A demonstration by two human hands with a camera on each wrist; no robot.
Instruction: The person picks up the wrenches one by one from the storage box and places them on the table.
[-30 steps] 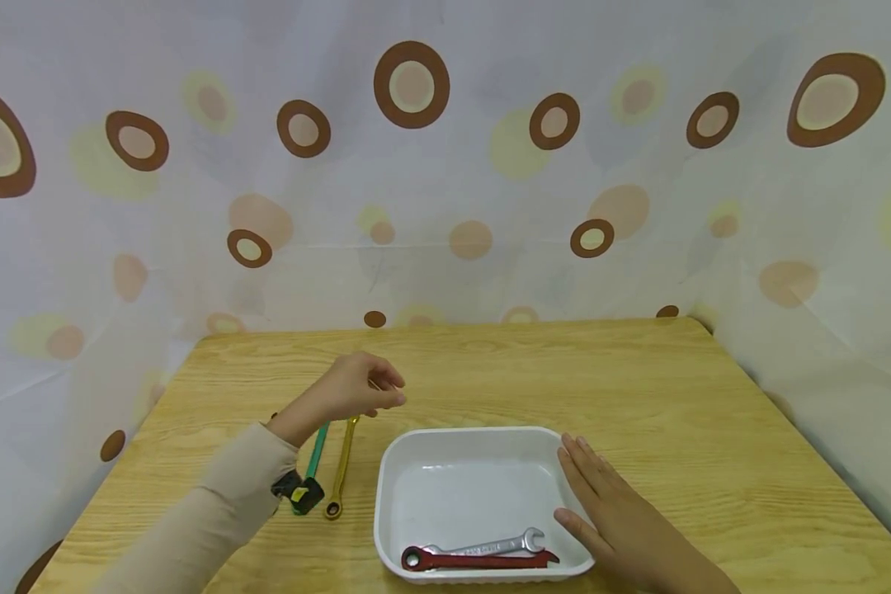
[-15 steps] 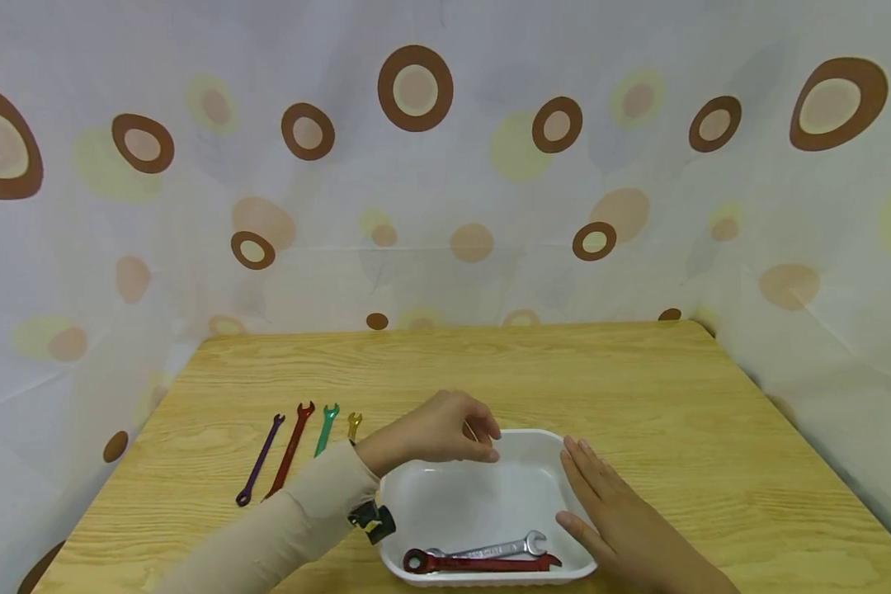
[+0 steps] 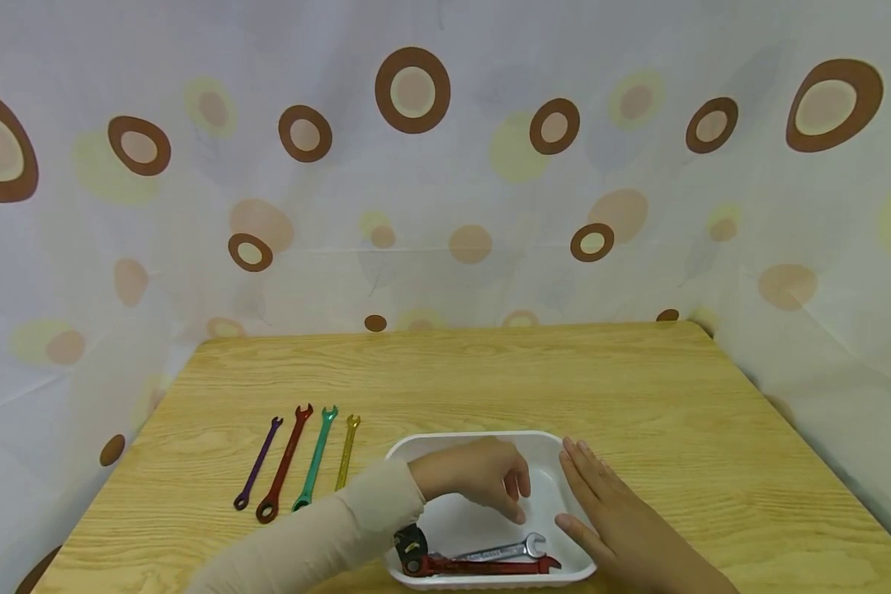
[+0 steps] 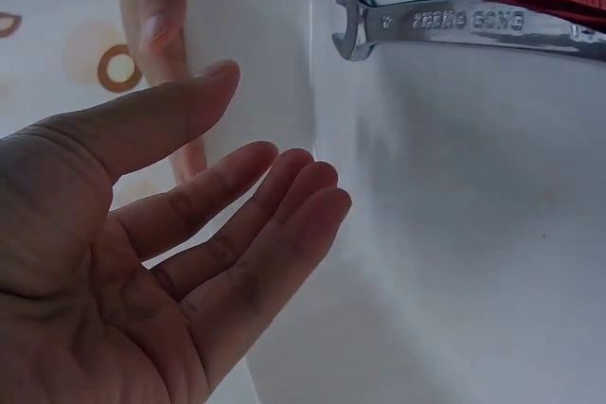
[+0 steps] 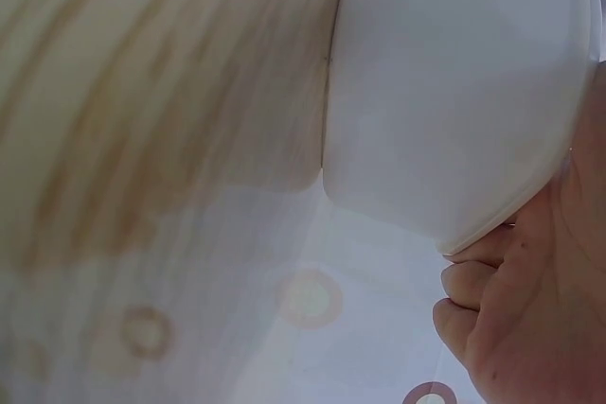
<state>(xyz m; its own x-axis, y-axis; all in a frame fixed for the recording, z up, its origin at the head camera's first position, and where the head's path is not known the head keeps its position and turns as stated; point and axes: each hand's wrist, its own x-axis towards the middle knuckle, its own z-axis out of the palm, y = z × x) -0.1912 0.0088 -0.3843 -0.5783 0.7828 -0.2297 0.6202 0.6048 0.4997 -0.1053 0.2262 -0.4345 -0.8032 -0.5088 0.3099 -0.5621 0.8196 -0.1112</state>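
Note:
Over the white tray (image 3: 445, 435), my left hand (image 3: 483, 477) hangs with loosely bent fingers. In the left wrist view its thumb and fingertips stand apart with nothing between them. Along the tray's near side lie a silver wrench (image 3: 501, 551) and a red wrench (image 3: 508, 567), the silver one just behind the red. A dark wrist camera hides part of their left ends. My right hand (image 3: 616, 520) rests against the tray's right rim, fingers straight; the right wrist view shows this hand (image 5: 540, 300) at the rim too.
Left of the tray, a purple wrench (image 3: 259, 464), a red wrench (image 3: 285, 462), a green wrench (image 3: 317, 455) and a yellow wrench (image 3: 347, 450) lie side by side on the wooden table (image 3: 535, 371). My left sleeve covers the near ends of some. A patterned curtain (image 3: 445, 181) surrounds the table.
My left hand has moved right and toward me, from above the table near the yellow wrench to over the tray, uncovering the wrenches at left. The right hand has stayed at the rim.

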